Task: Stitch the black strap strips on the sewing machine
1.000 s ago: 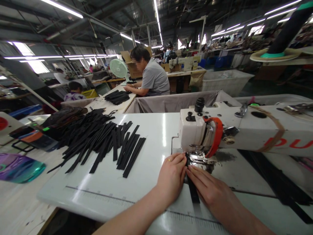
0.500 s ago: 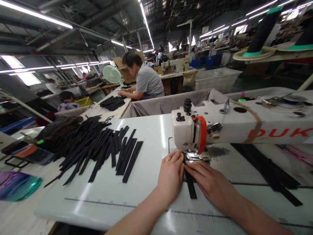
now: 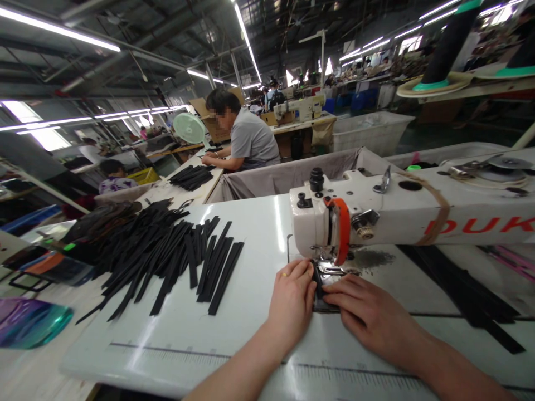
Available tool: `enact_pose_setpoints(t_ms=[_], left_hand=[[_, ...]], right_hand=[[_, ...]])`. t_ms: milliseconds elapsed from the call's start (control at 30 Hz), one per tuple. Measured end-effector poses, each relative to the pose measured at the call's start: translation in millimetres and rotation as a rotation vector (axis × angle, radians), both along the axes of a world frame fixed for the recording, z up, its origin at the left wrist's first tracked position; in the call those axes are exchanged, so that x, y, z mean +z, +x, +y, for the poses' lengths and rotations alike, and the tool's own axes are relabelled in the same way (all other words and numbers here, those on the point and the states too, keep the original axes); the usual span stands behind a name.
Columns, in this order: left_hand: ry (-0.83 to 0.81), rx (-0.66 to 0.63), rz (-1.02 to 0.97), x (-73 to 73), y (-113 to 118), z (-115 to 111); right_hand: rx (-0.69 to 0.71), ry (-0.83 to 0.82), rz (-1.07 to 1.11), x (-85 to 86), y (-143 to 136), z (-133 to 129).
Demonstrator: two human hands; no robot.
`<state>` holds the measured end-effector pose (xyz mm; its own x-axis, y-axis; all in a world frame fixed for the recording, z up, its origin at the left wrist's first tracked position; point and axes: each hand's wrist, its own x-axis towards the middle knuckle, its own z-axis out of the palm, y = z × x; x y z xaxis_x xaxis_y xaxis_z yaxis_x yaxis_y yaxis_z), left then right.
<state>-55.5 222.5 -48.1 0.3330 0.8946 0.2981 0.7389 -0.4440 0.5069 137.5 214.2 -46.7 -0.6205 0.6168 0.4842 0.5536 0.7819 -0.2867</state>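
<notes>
While at one machine (image 3: 397, 206), two hands (image 3: 291, 295) (image 3: 370, 311)

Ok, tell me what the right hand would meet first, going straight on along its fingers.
The right hand would most likely meet the black strip first, with the left hand just beyond; whether the right already touches the strip is hard to tell.

On my head view, the bare left hand (image 3: 291, 295) lies at the black fabric strip (image 3: 318, 284) by the white sewing machine (image 3: 401, 214) with red lettering; the bare right hand (image 3: 371, 309) has its fingertips beside it. Loose flat black strips (image 3: 167, 256) cover part of the glossy pale desk (image 3: 261, 239) leftward. Beyond, I see a grey-shirted co-worker (image 3: 254, 139) near a round pale-green fan (image 3: 189, 128).
</notes>
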Motion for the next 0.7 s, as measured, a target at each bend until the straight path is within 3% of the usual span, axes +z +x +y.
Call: enact_pose_setpoints(t_ms=[433, 700], left_hand=[[0.012, -0.008, 0.003, 1.4, 1.3, -2.4], [0.02, -0.007, 0.077, 1.7, 3.0, -3.6]], right_hand=[[-0.193, 0.156, -0.202, -9.9, -7.7, 12.0], [-0.204, 0.164, -0.203, -12.0, -8.1, 11.2]])
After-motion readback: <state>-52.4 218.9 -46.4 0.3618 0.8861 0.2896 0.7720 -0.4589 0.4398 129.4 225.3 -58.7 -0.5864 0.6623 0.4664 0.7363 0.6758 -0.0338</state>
